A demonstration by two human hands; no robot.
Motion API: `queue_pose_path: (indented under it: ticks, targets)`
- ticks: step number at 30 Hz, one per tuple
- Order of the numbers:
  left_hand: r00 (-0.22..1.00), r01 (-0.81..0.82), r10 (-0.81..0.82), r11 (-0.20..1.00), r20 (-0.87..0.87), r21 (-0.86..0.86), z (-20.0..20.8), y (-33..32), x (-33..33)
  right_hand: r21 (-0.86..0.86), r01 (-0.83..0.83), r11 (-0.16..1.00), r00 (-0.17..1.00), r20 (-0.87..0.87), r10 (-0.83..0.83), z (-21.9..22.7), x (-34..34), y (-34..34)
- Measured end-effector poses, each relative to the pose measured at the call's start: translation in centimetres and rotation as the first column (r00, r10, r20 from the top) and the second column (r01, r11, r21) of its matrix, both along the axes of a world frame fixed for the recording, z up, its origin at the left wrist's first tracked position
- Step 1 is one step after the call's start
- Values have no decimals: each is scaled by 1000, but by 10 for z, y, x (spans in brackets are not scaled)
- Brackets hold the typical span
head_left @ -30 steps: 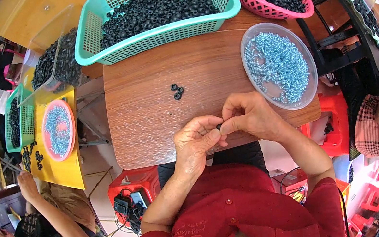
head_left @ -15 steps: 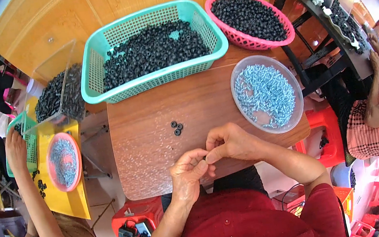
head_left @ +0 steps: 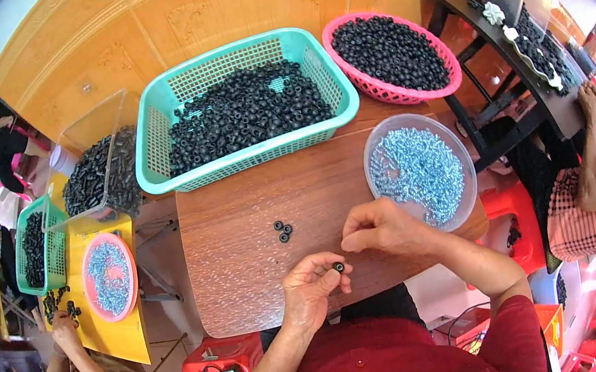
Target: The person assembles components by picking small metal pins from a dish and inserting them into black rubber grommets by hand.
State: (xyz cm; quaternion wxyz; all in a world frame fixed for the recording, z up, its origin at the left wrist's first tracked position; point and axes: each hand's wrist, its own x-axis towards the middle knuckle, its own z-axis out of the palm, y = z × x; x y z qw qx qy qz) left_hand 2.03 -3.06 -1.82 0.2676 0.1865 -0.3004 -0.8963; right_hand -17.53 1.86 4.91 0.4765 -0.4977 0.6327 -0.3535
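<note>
Between the thumb and fingers of my left hand point(head_left: 311, 288) is a small black ring-shaped part point(head_left: 338, 266) with a pale centre. My right hand point(head_left: 380, 228) hangs just right of it, thumb and fingers pinched together; whether a tiny thing sits in them I cannot make out. Right beside that hand is a translucent round bowl point(head_left: 468, 162) holding many small shiny blue pieces point(head_left: 421, 165). Three more black ring parts point(head_left: 284, 238) lie grouped on the brown table point(head_left: 235, 278), ahead of my left hand.
Behind stand a turquoise basket point(head_left: 256, 155) and a pink basket point(head_left: 374, 88), both full of black parts. At left, a co-worker's hand point(head_left: 64, 327) is by a yellow surface point(head_left: 125, 339) with a pink bowl point(head_left: 131, 285). A red stool point(head_left: 520, 223) stands at right.
My hands were together and are now apart; the right has moved away toward the bowl. The black part now shows in my left fingers. The co-worker's hand has come down from the green basket.
</note>
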Motion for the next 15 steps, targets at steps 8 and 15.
queue_pose_path:
  ticks: [8, 15]
  targets:
    - [995, 92, -92, 996, 42, 17, -12, -12, 8, -356, 107, 928, 959, -209, -191, 61, -22, -75]
    - [983, 181, -180, 981, -26, 67, -19, -18, 7, -417, -99, 904, 890, -443, -107, 37, -57, -203]
